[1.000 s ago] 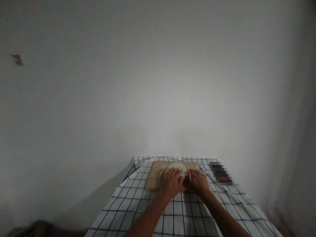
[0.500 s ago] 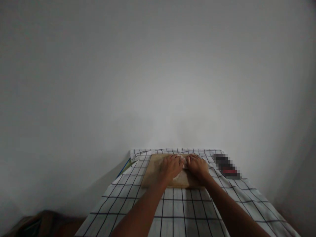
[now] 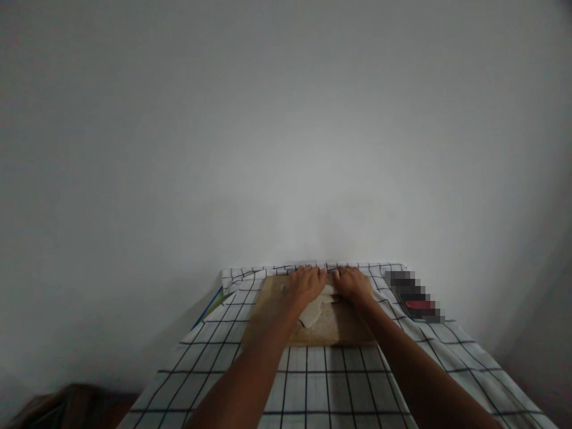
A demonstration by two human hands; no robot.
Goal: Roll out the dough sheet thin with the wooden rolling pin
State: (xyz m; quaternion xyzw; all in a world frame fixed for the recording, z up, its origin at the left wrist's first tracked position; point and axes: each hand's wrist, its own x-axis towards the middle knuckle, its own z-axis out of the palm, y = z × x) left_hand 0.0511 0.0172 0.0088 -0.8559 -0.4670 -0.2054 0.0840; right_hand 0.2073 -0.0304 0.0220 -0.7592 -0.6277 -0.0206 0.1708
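Note:
Pale, flat dough-like material (image 3: 311, 313) lies on a light wooden board (image 3: 263, 316), and part of it shows between and in front of my hands. My left hand (image 3: 307, 283) rests palm down on it near the board's far edge, fingers pointing away. Beside it, on the right, my right hand (image 3: 353, 282) presses down at the same far edge, its fingers bent. A small gap separates the two hands. What lies under the palms is hidden.
A white cloth with dark grid lines (image 3: 308, 381) covers the table. On its right side lies a dark, pixelated object with a red patch (image 3: 419, 305). A plain wall (image 3: 286, 149) stands behind the table. Something dark brown (image 3: 75, 405) is at the lower left.
Both hands have moved forward to the board's far edge. More of the pale material now shows in front of them. The view has shifted slightly.

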